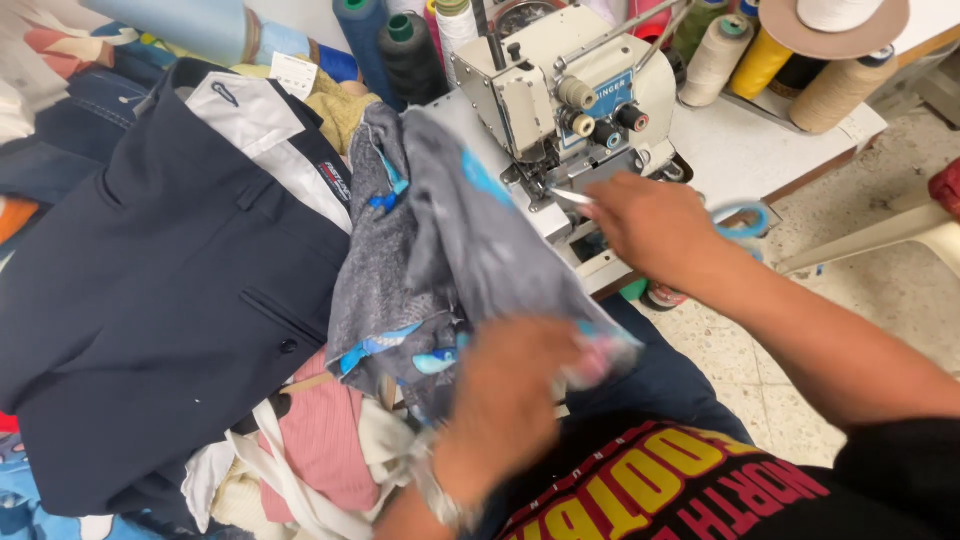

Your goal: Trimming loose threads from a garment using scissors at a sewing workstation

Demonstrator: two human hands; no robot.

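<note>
My left hand (510, 385) bunches the grey garment (440, 250) in my lap, just in front of the sewing machine (560, 95). My right hand (645, 225) is closed around blue-handled scissors (740, 218), blades toward the machine, probably at a thread, though blur hides it. I'd keep the cloth taut and snip close.

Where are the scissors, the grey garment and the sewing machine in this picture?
scissors (742, 216), head view, on the blue handle loop.
grey garment (450, 240), head view, on the middle folds.
sewing machine (560, 85), head view, on the cream body.
</note>
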